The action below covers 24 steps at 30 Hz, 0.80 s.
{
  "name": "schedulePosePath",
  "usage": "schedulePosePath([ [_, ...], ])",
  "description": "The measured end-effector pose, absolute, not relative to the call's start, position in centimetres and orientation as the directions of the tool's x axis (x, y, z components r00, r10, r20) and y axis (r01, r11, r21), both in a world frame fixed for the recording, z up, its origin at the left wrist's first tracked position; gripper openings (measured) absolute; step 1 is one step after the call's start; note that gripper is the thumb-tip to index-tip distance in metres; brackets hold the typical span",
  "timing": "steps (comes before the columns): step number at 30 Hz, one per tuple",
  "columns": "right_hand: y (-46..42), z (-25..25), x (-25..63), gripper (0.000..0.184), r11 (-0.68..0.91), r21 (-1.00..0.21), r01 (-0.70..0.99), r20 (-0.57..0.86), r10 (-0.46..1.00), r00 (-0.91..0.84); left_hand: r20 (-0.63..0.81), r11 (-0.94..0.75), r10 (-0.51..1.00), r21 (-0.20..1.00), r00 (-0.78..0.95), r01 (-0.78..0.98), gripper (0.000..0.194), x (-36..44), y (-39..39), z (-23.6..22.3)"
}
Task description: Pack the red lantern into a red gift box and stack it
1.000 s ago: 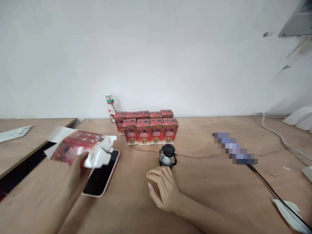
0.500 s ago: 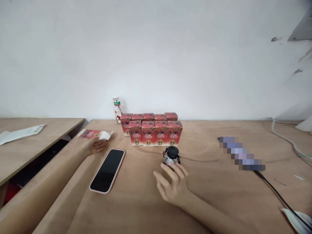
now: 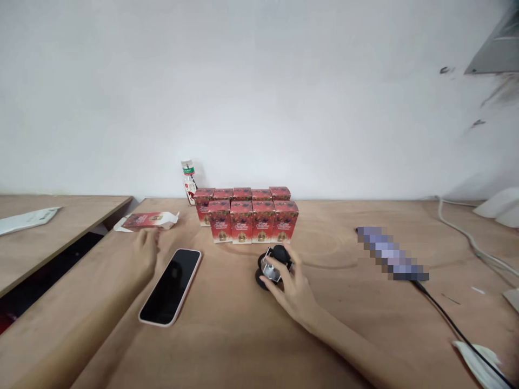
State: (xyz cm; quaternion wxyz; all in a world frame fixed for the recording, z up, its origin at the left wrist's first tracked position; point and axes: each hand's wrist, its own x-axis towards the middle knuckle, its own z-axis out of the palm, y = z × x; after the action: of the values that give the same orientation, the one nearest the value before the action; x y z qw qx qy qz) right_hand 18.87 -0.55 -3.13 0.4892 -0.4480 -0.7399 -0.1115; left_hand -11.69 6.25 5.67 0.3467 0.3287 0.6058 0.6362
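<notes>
My right hand (image 3: 295,292) is closed around a small lantern (image 3: 272,270) with a clear body and black round ends. The lantern is tilted, its black base close to the tabletop. At the left, my left hand (image 3: 144,251) is at the near edge of an opened red printed box (image 3: 145,220), which lies on its side with white flaps sticking out. The left fingers are mostly hidden and blurred, so their grip cannot be made out. Several matching red boxes (image 3: 242,222) stand upright in two rows beyond the lantern.
A phone (image 3: 170,287) lies face up between my arms. Behind the boxes' left end stands a small bottle (image 3: 188,182) near the wall. A blurred-out device (image 3: 391,254) with a black cable (image 3: 450,319) lies at right. A white packet (image 3: 28,220) rests on the left table.
My right hand has closed around the lantern, which has gone from upright to tilted. My left hand has shifted left along the opened box and turned, hiding its fingers. The view has swung slightly right.
</notes>
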Motion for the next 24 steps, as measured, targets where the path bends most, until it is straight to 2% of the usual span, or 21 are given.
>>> schedulePosePath([
  [2,-0.9,-3.1,18.6,0.040,0.609,-0.365,0.704,0.825,0.562,-0.058,0.102,-0.076,0.914,0.994,-0.393,0.082,0.019,-8.2,2.7,4.6],
  [3,-1.1,-3.1,18.4,0.041,0.617,-0.414,0.669,0.818,0.575,-0.024,0.099,-0.083,0.964,0.994,-0.245,0.075,0.009,-6.3,0.9,4.0],
  [4,-1.4,-3.2,18.2,0.043,0.618,-0.461,0.637,0.806,0.592,0.009,0.060,-0.055,0.995,0.997,-0.074,0.059,0.021,-4.4,-0.9,3.2],
  [6,-1.9,-3.4,17.7,0.044,0.620,-0.529,0.579,0.783,0.620,0.052,-0.025,0.028,0.992,0.999,0.128,-0.025,0.055,-1.4,-3.5,1.9],
  [8,-2.4,-3.6,17.2,0.042,0.647,-0.555,0.523,0.778,0.626,0.051,-0.060,0.094,0.961,0.989,0.269,-0.115,0.063,0.4,-4.6,1.1],
  [10,-2.8,-3.7,17.0,0.034,0.684,-0.556,0.472,0.785,0.619,0.028,-0.065,0.123,0.933,0.982,0.354,-0.145,0.055,0.8,-4.5,0.8],
  [12,-2.9,-3.7,16.9,0.020,0.690,-0.572,0.445,0.774,0.632,0.015,-0.066,0.118,0.935,0.984,0.350,-0.131,0.046,0.5,-3.9,0.9],
  [15,-2.9,-3.3,16.7,0.006,0.647,-0.624,0.438,0.732,0.681,0.038,-0.049,0.072,0.978,0.991,0.201,-0.110,0.043,-0.3,-3.1,1.1],
  [21,-2.4,-2.7,16.8,0.022,0.611,-0.690,0.389,0.707,0.683,0.182,-0.042,0.040,0.997,0.999,-0.057,-0.034,0.048,-1.0,-1.8,1.1],
  [24,-1.9,-2.6,17.1,0.027,0.521,-0.808,0.276,0.584,0.770,0.257,-0.017,0.013,0.998,0.998,-0.058,-0.068,0.046,-1.3,-1.3,0.6],
])
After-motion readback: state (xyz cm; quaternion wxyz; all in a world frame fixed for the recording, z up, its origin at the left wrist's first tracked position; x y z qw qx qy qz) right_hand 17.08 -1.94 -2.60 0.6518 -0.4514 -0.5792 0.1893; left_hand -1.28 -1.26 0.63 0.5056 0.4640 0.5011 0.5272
